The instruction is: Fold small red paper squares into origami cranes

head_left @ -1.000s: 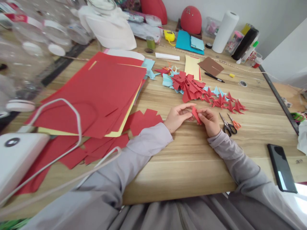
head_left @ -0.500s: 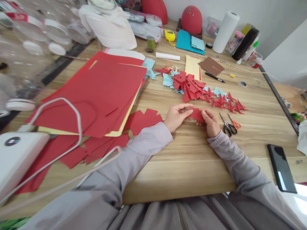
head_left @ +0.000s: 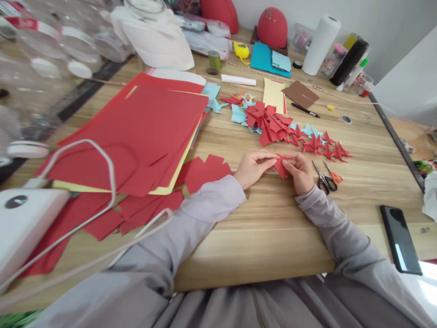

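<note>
Between my two hands is a small piece of red paper, showing a pointed lower corner. My left hand pinches its left side between thumb and fingers. On the other side, my right hand grips it the same way, fingers closed. Part of the paper is hidden behind the fingertips. Just beyond the hands lies a heap of folded red paper pieces, with red paper cranes and a few light blue ones to its right. Black-handled scissors and small orange scissors lie beside my right hand.
Large red sheets are stacked on the left, with cut red squares beside them. A white power bank with a cable lies at front left, clear bottles behind. A phone rests at right. A black pen lies farther back.
The red paper between my hands has turned from a flat rectangular shape to a pointed one. My fingers have shifted slightly around it; the other things have stayed put.
</note>
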`<state>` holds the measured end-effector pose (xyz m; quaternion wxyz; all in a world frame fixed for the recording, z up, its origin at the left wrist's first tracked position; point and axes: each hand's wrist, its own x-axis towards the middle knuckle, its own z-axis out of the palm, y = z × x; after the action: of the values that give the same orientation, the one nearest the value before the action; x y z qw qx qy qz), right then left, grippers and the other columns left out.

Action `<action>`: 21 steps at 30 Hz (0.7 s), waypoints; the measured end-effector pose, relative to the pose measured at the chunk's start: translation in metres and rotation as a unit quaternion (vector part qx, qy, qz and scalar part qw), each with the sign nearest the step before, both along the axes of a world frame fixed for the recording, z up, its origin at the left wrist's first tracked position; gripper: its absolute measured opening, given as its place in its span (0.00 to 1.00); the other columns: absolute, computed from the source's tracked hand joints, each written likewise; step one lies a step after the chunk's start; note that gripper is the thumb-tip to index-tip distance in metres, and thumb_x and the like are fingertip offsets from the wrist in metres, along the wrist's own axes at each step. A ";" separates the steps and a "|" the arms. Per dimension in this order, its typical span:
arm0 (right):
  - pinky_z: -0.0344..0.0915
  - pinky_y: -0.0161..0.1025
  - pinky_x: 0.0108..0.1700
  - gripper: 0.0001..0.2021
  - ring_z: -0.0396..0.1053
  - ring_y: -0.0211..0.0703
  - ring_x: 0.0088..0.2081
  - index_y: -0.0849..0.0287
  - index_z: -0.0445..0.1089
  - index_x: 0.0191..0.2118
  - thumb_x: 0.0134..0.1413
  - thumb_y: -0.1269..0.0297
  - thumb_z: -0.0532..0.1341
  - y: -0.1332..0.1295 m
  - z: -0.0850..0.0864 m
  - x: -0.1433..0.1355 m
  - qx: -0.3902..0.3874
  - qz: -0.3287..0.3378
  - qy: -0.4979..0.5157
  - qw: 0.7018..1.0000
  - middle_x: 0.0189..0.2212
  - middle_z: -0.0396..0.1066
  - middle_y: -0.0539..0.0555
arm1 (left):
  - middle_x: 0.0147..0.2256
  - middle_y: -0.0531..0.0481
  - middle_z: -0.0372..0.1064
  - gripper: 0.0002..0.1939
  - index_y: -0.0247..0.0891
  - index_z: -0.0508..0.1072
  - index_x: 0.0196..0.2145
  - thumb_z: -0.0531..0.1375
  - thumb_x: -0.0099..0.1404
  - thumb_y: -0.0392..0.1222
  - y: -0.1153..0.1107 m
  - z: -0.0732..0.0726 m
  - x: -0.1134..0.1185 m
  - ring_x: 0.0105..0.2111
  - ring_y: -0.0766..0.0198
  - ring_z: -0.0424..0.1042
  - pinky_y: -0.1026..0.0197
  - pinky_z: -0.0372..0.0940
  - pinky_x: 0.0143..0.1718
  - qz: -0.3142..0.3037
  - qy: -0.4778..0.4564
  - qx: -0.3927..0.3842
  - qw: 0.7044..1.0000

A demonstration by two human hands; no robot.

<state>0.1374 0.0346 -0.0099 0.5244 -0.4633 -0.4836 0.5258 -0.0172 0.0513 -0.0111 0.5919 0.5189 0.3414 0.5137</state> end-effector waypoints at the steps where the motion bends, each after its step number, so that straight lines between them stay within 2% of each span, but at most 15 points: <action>1: 0.55 0.30 0.18 0.15 0.60 0.31 0.15 0.57 0.63 0.32 0.43 0.56 0.67 0.000 0.000 0.000 0.000 -0.004 -0.005 1.000 0.15 0.67 0.42 | 0.34 0.48 0.73 0.08 0.36 0.78 0.31 0.64 0.52 0.41 0.000 0.000 0.000 0.30 0.65 0.71 0.62 0.69 0.29 0.005 0.014 0.010 1.000; 7: 0.57 0.30 0.19 0.14 0.64 0.33 0.17 0.57 0.64 0.32 0.44 0.56 0.66 -0.001 0.003 -0.002 0.018 0.014 -0.027 0.999 0.15 0.68 0.43 | 0.30 0.48 0.73 0.05 0.36 0.78 0.28 0.62 0.53 0.37 0.004 -0.004 -0.002 0.25 0.68 0.68 0.63 0.65 0.28 0.044 0.083 0.060 0.994; 11: 0.58 0.31 0.20 0.12 0.64 0.33 0.17 0.58 0.69 0.34 0.45 0.57 0.65 -0.001 0.003 -0.001 0.018 0.023 -0.041 0.999 0.16 0.68 0.44 | 0.29 0.48 0.73 0.08 0.35 0.78 0.30 0.63 0.52 0.39 0.002 -0.004 -0.001 0.22 0.69 0.67 0.61 0.65 0.27 0.048 0.071 0.010 0.996; 14: 0.58 0.32 0.20 0.12 0.64 0.33 0.17 0.58 0.71 0.34 0.44 0.56 0.64 0.000 0.001 0.000 -0.004 -0.001 -0.034 0.999 0.16 0.68 0.45 | 0.34 0.46 0.74 0.09 0.35 0.78 0.32 0.63 0.51 0.39 0.000 0.000 -0.002 0.30 0.65 0.71 0.60 0.67 0.32 0.021 0.032 -0.012 0.999; 17: 0.58 0.33 0.19 0.13 0.63 0.33 0.17 0.58 0.72 0.34 0.43 0.56 0.64 0.002 0.000 0.002 -0.021 -0.030 -0.014 0.999 0.16 0.68 0.46 | 0.40 0.46 0.73 0.10 0.35 0.78 0.31 0.62 0.48 0.35 -0.002 0.004 -0.003 0.39 0.61 0.71 0.59 0.68 0.37 -0.007 0.008 -0.005 1.000; 21: 0.58 0.33 0.19 0.13 0.63 0.34 0.17 0.57 0.72 0.35 0.43 0.56 0.64 0.002 0.000 0.002 -0.027 -0.028 -0.009 0.999 0.16 0.68 0.46 | 0.39 0.46 0.73 0.09 0.36 0.78 0.30 0.62 0.48 0.34 -0.002 0.006 -0.003 0.41 0.60 0.71 0.58 0.67 0.41 0.002 0.004 -0.004 1.000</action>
<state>0.1394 0.0370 -0.0102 0.5218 -0.4951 -0.4612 0.5195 -0.0204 0.0497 -0.0051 0.5914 0.5181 0.3464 0.5116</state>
